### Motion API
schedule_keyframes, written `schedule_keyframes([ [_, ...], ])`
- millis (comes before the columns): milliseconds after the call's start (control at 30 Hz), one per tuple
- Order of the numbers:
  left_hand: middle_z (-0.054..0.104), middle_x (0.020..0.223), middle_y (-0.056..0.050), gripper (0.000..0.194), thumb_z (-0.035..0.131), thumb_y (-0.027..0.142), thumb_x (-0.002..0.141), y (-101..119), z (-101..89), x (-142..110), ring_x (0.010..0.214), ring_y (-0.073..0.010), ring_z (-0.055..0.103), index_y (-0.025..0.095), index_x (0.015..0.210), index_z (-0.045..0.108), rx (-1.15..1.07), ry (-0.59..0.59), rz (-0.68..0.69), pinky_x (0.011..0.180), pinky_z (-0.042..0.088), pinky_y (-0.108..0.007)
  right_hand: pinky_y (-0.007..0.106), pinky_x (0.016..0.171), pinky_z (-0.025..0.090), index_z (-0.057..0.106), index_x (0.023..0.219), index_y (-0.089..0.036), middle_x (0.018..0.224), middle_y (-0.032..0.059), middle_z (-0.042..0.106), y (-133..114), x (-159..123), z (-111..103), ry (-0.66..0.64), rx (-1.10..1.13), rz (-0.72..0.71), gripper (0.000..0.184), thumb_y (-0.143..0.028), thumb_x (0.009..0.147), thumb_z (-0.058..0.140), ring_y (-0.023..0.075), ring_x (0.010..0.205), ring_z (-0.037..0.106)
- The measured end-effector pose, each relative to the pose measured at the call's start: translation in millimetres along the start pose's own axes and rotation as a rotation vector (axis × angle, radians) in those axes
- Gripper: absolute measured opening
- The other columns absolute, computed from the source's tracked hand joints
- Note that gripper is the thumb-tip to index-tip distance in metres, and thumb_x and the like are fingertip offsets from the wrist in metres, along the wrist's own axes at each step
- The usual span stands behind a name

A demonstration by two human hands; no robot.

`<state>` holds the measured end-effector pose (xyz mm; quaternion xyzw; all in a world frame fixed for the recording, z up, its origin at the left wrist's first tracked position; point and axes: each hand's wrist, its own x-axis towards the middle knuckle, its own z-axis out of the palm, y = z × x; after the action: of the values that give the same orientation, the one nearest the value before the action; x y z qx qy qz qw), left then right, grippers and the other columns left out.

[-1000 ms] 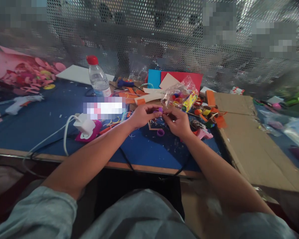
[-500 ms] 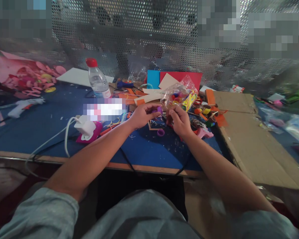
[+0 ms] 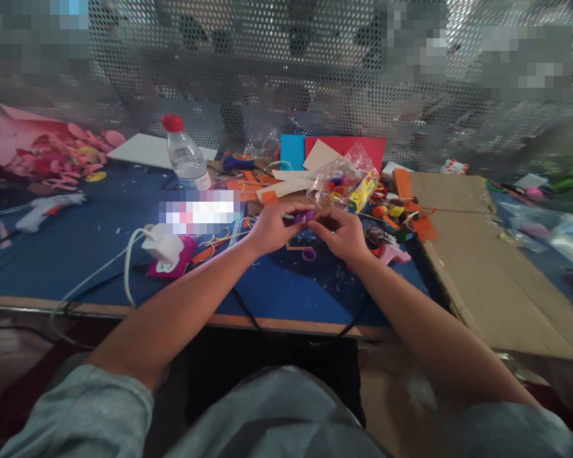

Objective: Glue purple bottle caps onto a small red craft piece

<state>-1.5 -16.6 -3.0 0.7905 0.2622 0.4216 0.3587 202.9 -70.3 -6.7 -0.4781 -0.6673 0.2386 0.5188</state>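
My left hand [image 3: 272,227] and my right hand [image 3: 340,232] meet over the blue table [image 3: 76,248]. Both pinch a small purple ring piece [image 3: 305,217] between their fingertips. A second purple ring [image 3: 308,254] lies on the table just below the hands. Behind them a clear plastic bag of coloured rings [image 3: 344,180] rests among orange foam scraps.
A water bottle with a red cap [image 3: 184,154] stands at the back left. A white charger with cable [image 3: 161,245] lies on a pink piece. A glue gun [image 3: 42,208] and pink foam cut-outs [image 3: 52,156] are far left. Cardboard [image 3: 477,254] covers the right. Perforated metal screen behind.
My right hand moved back in toward the left hand, and its fingertips now close on the purple piece. The view shifted slightly.
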Motion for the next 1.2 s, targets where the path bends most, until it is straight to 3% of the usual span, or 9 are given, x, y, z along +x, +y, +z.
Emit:
schedule_keyframes([
  [200,0.084,0.130,-0.010,0.031,0.081,0.025,0.096,10.6,-0.1,-2.0,0.120,-0.0239,0.079,0.024,0.127,0.082,0.139,0.026,0.124,0.107,0.061,-0.040,0.029,0.052,0.041,0.076,0.084,-0.022,0.068,-0.0011,0.069,-1.2,1.8,2.0,0.001,0.185,0.150,0.037,-0.055,0.076,0.092,0.0128,0.054,0.052],
  [433,0.085,0.126,-0.010,0.027,0.081,0.025,0.098,4.9,-0.6,-0.3,0.118,-0.0238,0.079,0.024,0.125,0.082,0.188,0.033,0.217,0.106,0.060,-0.041,0.024,0.041,0.031,0.068,0.073,-0.022,0.055,-0.0069,0.057,-1.3,4.7,4.2,-0.033,0.438,0.292,0.049,-0.055,0.062,0.103,0.0076,0.042,0.044],
  [567,0.085,0.125,-0.009,0.030,0.080,0.017,0.096,0.6,-2.1,0.5,0.117,-0.0233,0.080,0.024,0.126,0.082,0.219,0.048,0.281,0.105,0.061,-0.040,0.023,0.040,0.030,0.067,0.078,-0.023,0.052,-0.0077,0.055,-3.6,4.5,3.4,-0.041,0.602,0.351,0.051,-0.057,0.065,0.103,0.0083,0.041,0.047],
  [700,0.085,0.126,-0.008,0.036,0.079,0.012,0.094,-0.2,-3.2,0.2,0.119,-0.0235,0.079,0.025,0.128,0.081,0.246,0.040,0.273,0.107,0.061,-0.041,0.023,0.039,0.030,0.063,0.082,-0.026,0.062,-0.0081,0.060,-1.1,6.1,1.9,0.073,0.717,0.314,0.049,-0.056,0.070,0.101,0.0076,0.042,0.050],
  [833,0.084,0.126,-0.010,0.038,0.082,0.022,0.095,-0.5,-1.6,-0.6,0.112,-0.0226,0.079,0.025,0.132,0.079,0.224,0.054,0.190,0.100,0.062,-0.038,0.026,0.040,0.033,0.063,0.079,-0.026,0.066,-0.0052,0.060,4.1,7.4,0.6,0.106,0.599,0.288,0.051,-0.070,0.081,0.088,0.0096,0.044,0.052],
  [933,0.083,0.127,-0.009,0.039,0.079,0.020,0.095,-0.9,0.0,-1.1,0.111,-0.0207,0.079,0.023,0.133,0.077,0.165,0.064,0.172,0.097,0.062,-0.034,0.027,0.041,0.032,0.068,0.081,-0.025,0.065,-0.0038,0.060,4.0,6.2,1.3,0.045,0.447,0.253,0.055,-0.077,0.079,0.086,0.0105,0.045,0.051],
  [1033,0.084,0.121,-0.009,0.031,0.079,0.023,0.096,0.4,0.2,-1.5,0.103,-0.0192,0.079,0.022,0.126,0.078,0.176,0.062,0.184,0.094,0.062,-0.033,0.027,0.044,0.036,0.071,0.083,-0.023,0.063,-0.0036,0.062,1.3,3.8,3.4,-0.032,0.327,0.210,0.056,-0.074,0.073,0.092,0.0101,0.046,0.049],
  [1200,0.084,0.121,-0.010,0.029,0.080,0.028,0.098,3.6,-1.4,-1.5,0.103,-0.0201,0.078,0.022,0.126,0.079,0.230,0.073,0.187,0.093,0.061,-0.033,0.028,0.048,0.040,0.074,0.084,-0.022,0.068,-0.0015,0.069,-1.3,2.0,3.8,0.019,0.234,0.200,0.046,-0.062,0.073,0.094,0.0108,0.050,0.050],
])
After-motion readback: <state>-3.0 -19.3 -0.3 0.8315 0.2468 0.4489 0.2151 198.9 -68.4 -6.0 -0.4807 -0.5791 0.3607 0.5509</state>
